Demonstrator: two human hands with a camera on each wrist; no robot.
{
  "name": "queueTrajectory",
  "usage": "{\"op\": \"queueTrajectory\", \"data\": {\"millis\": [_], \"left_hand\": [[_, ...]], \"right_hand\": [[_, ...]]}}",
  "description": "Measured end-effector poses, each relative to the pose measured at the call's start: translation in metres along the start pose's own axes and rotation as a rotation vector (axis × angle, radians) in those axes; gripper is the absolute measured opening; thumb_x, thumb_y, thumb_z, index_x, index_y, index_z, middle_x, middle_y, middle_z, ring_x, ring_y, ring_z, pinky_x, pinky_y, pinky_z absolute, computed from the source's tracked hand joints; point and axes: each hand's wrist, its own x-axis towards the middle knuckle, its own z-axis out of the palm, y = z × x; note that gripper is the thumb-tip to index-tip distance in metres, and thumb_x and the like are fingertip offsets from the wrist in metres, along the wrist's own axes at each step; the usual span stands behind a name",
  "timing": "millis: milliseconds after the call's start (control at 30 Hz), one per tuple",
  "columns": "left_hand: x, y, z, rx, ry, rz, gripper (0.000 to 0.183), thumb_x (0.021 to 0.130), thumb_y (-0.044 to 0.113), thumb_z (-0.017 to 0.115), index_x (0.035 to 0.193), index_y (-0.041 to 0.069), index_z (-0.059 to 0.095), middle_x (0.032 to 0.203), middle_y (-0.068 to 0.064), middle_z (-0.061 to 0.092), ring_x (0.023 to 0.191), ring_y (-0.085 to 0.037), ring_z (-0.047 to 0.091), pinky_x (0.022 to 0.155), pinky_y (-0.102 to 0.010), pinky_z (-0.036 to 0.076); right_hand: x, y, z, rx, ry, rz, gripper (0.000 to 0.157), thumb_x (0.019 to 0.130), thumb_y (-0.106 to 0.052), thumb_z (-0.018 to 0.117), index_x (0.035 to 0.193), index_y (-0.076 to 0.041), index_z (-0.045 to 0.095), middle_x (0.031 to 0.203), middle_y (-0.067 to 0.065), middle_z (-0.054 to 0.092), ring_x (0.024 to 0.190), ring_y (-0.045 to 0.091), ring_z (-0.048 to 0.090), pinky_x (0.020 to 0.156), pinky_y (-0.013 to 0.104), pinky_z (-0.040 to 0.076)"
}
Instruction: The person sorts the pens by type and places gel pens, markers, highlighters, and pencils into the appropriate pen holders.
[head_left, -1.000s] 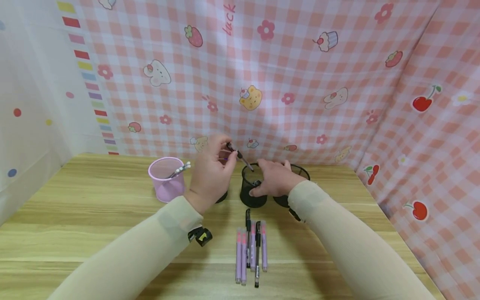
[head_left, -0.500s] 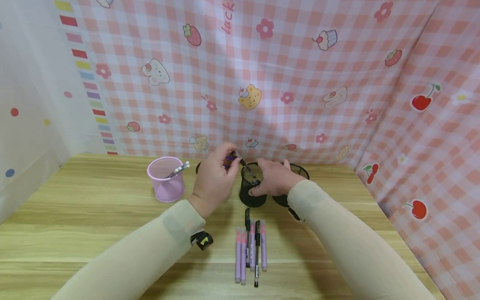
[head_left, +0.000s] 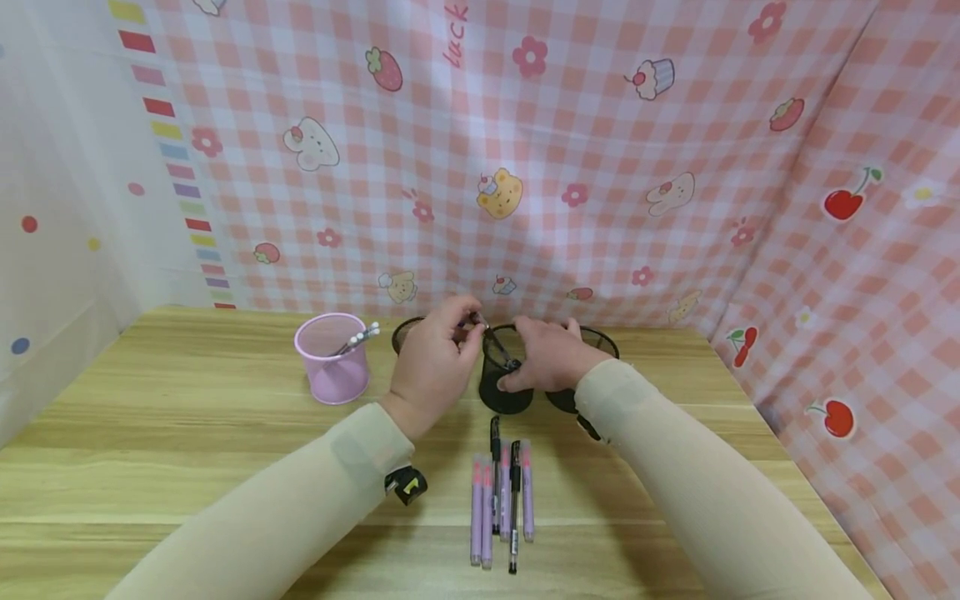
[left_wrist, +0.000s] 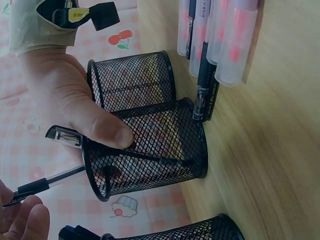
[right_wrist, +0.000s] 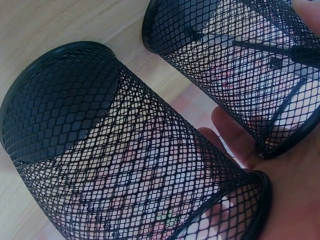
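A pen goes into a black cup, and two hands are busy with it.
The black pen (left_wrist: 46, 184) slants down, its low end inside the middle black cup (head_left: 504, 397), which stands near the back edge of the table (head_left: 187, 433). The left hand (head_left: 435, 358) pinches this pen. The right hand (head_left: 555, 357) grips the middle cup, its thumb on the mesh. Another pen end (left_wrist: 65, 136) pokes out over the same rim. Just to the right is a second black cup (right_wrist: 135, 145); a third black cup (left_wrist: 185, 233) is partly hidden behind the left hand. Toward the table's left edge, a pink cup (head_left: 337, 385) holds white-tipped sticks (head_left: 360, 337). Nearer the front edge lie four purple markers (head_left: 487, 521) and two more black pens (head_left: 514, 500). A checked cloth (head_left: 585, 125) hangs behind.
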Motion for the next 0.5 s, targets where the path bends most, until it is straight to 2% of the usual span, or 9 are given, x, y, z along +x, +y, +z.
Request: {"op": "queueTrajectory", "data": {"millis": [500], "left_hand": [[-0.0039, 0.0013, 0.0063, 0.065, -0.050, -0.011, 0.014, 0.102, 0.011, 0.065, 0.115, 0.009, 0.071, 0.110, -0.008, 0.075, 0.092, -0.021, 0.078, 0.077, -0.032, 0.065]], "right_hand": [[0.0004, 0.0003, 0.0008, 0.007, 0.004, -0.004, 0.096, 0.085, -0.058, 0.081, 0.157, -0.012, 0.038, 0.157, 0.008, 0.055, 0.136, 0.032, 0.057, 0.110, 0.056, 0.025]]}}
